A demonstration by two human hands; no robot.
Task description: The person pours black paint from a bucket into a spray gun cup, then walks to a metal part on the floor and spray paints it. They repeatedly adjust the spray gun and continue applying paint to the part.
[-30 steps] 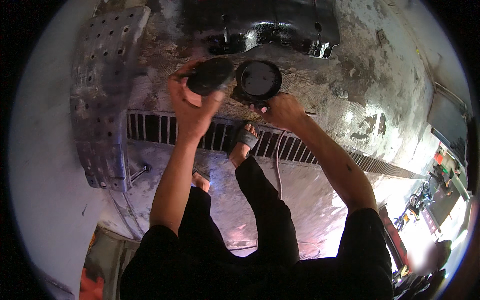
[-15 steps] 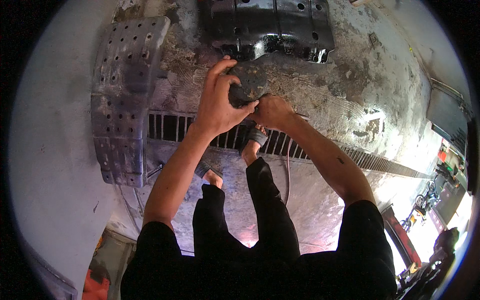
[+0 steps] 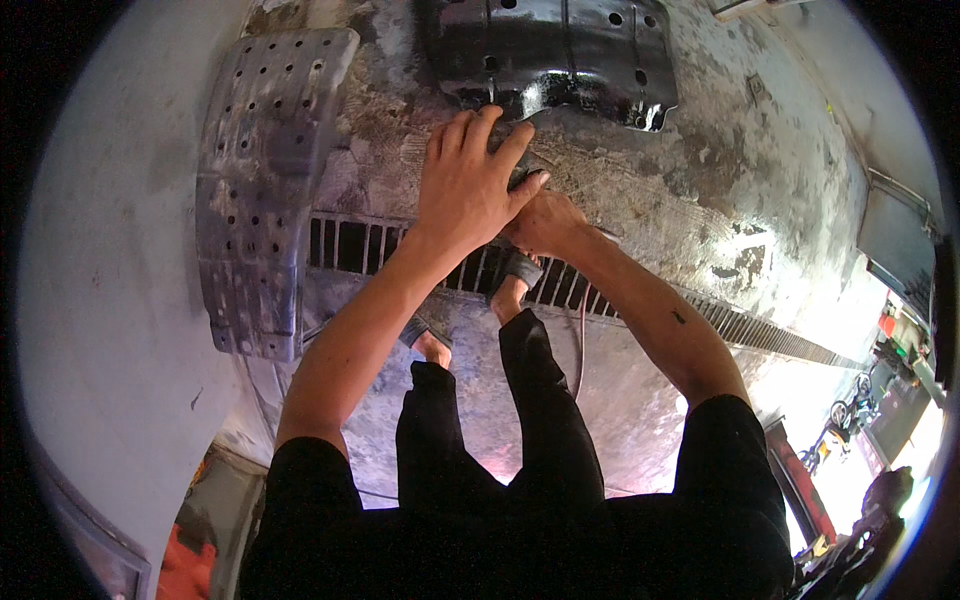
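Observation:
My left hand [image 3: 465, 185] lies over a dark, round-topped tool [image 3: 520, 160], its fingers spread and its thumb reaching toward my right hand. Most of the tool is hidden under that palm. My right hand [image 3: 545, 222] is closed just below and to the right, its fingers curled round a part of the tool that I cannot make out. A short metallic end [image 3: 607, 234] sticks out beside the right wrist, and a thin pinkish hose [image 3: 582, 340] hangs below it. Beyond my fingertips lies a glossy black metal panel [image 3: 590, 50] with holes.
A duller grey perforated metal panel [image 3: 265, 190] stands at the left beside the pale wall [image 3: 110, 250]. A slotted drain grate [image 3: 370, 245] crosses the stained concrete floor [image 3: 660, 190] by my sandalled feet. Far right are a bicycle [image 3: 845, 410] and a red-edged frame [image 3: 800, 480].
My left hand has shifted from gripping the side of the dark round top to lying over it with fingers spread. The right hand stays closed in nearly the same place.

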